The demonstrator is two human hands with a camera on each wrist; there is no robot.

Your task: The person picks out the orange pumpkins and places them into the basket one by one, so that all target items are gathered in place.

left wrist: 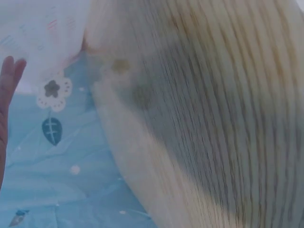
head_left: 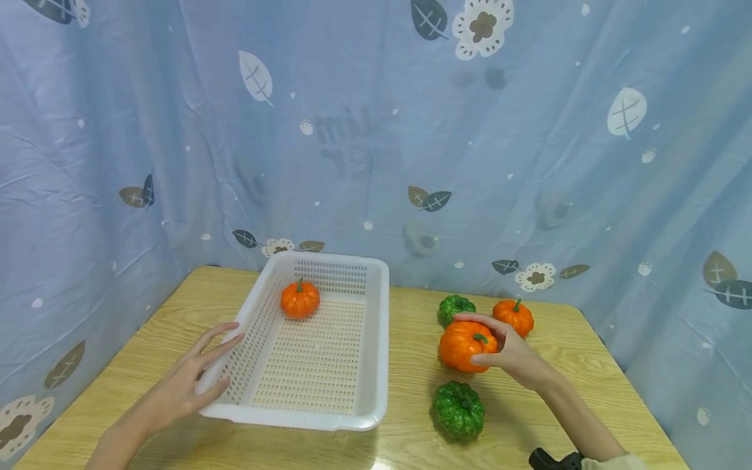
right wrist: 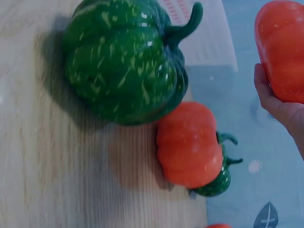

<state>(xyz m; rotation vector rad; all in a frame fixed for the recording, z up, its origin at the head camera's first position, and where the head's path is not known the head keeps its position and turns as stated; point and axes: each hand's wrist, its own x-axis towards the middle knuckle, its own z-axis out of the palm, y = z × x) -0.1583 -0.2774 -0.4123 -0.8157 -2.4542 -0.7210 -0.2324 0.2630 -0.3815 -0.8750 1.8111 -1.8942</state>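
Note:
My right hand (head_left: 508, 349) grips an orange toy pumpkin (head_left: 461, 347), thumb on the near side and fingers over the far side. In the right wrist view this held pumpkin (right wrist: 284, 52) shows against the curtain. Another orange pumpkin (right wrist: 189, 145) sits on the table there, covered by the held one in the head view. A green pumpkin (head_left: 458, 410) lies nearer me, a second green one (head_left: 454, 308) farther back. My left hand (head_left: 182, 378) rests with spread fingers at the left rim of a white plastic basket (head_left: 382, 339). One orange pumpkin (head_left: 299, 300) sits inside its far left corner.
One more orange pumpkin (head_left: 514, 317) stands at the back right of the wooden table (head_left: 411, 385). A blue patterned curtain (head_left: 364, 130) hangs behind and along both sides. A dark band (head_left: 555, 460) circles the right wrist.

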